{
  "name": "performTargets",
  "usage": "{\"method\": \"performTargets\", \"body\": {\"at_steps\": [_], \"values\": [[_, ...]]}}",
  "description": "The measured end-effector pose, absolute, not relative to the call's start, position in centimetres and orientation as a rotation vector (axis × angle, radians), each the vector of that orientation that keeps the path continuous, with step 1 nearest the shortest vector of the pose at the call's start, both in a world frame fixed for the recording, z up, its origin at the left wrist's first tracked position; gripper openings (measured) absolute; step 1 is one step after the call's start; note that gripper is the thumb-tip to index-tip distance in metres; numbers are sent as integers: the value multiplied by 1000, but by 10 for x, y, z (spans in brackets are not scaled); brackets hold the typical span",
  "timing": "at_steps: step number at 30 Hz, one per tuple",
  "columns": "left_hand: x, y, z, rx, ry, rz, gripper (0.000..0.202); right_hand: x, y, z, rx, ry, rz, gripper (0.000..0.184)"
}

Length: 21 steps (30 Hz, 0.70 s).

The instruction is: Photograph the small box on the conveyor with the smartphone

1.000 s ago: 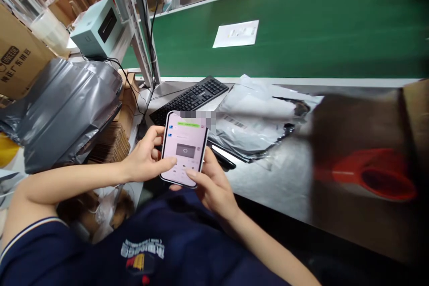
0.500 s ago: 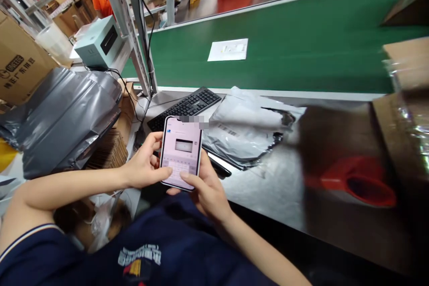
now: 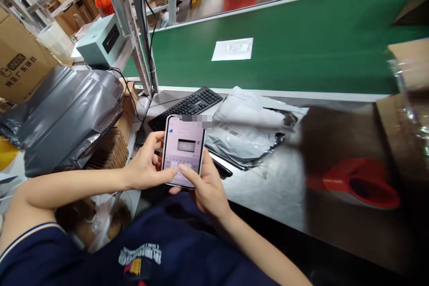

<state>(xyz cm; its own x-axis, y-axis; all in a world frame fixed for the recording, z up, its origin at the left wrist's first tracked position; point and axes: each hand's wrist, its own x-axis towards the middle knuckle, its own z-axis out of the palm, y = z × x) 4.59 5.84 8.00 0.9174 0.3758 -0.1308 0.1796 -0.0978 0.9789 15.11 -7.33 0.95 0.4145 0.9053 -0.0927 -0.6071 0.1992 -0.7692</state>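
Observation:
A smartphone (image 3: 184, 143) is held upright in front of my body, its lit screen showing a chat page with a picture and a keyboard. My left hand (image 3: 147, 163) grips its left edge, the thumb lying over the lower keyboard area. Around the lower right edge wraps my right hand (image 3: 208, 187), with its thumb on the on-screen keys. Just behind the phone are a black keyboard (image 3: 191, 105) and a torn grey-white plastic mailing bag (image 3: 248, 120) with a barcode label, both on the metal table (image 3: 268, 196).
A green conveyor belt (image 3: 301, 49) runs behind the table, carrying a white envelope (image 3: 233, 49). A red tape dispenser (image 3: 365, 183) lies at the right. Grey plastic bags (image 3: 70, 116), a carton (image 3: 23, 60) and a pale blue box (image 3: 100, 40) stand left. A person in orange (image 3: 103, 0) is far back.
My thumbs have shifted on the screen, the right one moving up slightly and the left one rightward. The envelope and surroundings appear slightly farther right in view.

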Motion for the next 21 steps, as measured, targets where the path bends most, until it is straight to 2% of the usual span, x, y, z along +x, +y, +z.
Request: {"method": "performTargets", "body": {"at_steps": [7,19,21], "values": [[46,62,79,1677,366,172,68,152,-79,8,-827,-463,1147,75],[46,61,83,1670,408,128,67,151,-76,3,-739,-367,1133,69],[47,62,84,1659,417,123,67,152,-78,7,-740,-319,1170,75]]}}
